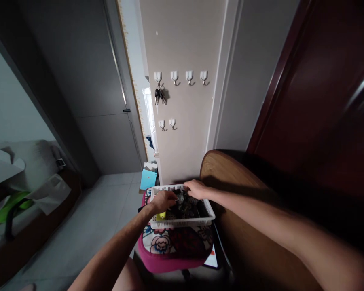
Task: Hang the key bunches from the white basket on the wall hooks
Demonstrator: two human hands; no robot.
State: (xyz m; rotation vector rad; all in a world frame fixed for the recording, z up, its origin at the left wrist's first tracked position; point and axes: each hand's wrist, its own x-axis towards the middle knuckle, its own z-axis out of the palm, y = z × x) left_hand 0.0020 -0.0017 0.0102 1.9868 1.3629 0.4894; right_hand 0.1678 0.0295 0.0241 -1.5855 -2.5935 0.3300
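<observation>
A white plastic basket (pixel 182 222) with slotted sides sits on a stool with a flowered seat (pixel 160 244) and pink edge. Inside lie dark, tangled small things (pixel 185 208), some with metallic glints, and a yellow item (pixel 161 216). My left hand (pixel 164 200) is over the basket's left half, fingers curled together beside a small shiny piece; what they hold is too small to name. At the back rim, my right hand (pixel 196 189) reaches in with bent, closed fingers around something dark that I cannot make out.
Several white hooks (pixel 189 76) are fixed to the wall; a bunch of keys (pixel 160 96) hangs from the upper left one. A wooden board (pixel 230 178) stands close on the right. Behind the stool is a light-blue box (pixel 148 179); a grey door (pixel 103 81) is at left.
</observation>
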